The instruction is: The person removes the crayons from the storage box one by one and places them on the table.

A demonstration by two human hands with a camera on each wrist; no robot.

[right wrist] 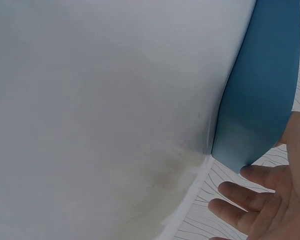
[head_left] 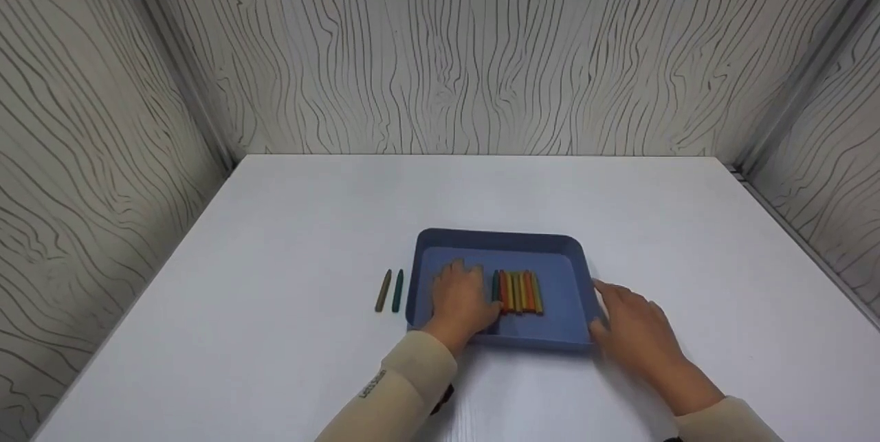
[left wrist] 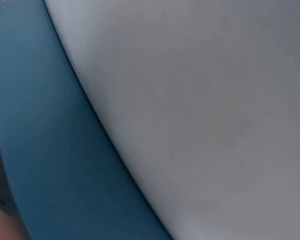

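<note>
A blue rectangular tray (head_left: 553, 344) sits on the white table. Inside it lies a row of several crayons (head_left: 520, 292), red, orange, yellow and green, with a dark teal crayon (head_left: 495, 284) at the row's left end. My left hand (head_left: 462, 296) is over the tray's left half, its thumb beside the row. Its palm side is hidden, so what it may hold does not show. My right hand (head_left: 636, 332) touches the tray's right wall, fingers mostly straight in the right wrist view. Just left of the tray lie a brownish crayon (head_left: 383, 291) and a green crayon (head_left: 398, 291).
The white table (head_left: 275, 236) extends around the tray on all sides. Wood-grain patterned panels (head_left: 440, 50) stand behind and at both sides. The left wrist view mostly shows the tray's outer wall (left wrist: 55, 125) and tabletop.
</note>
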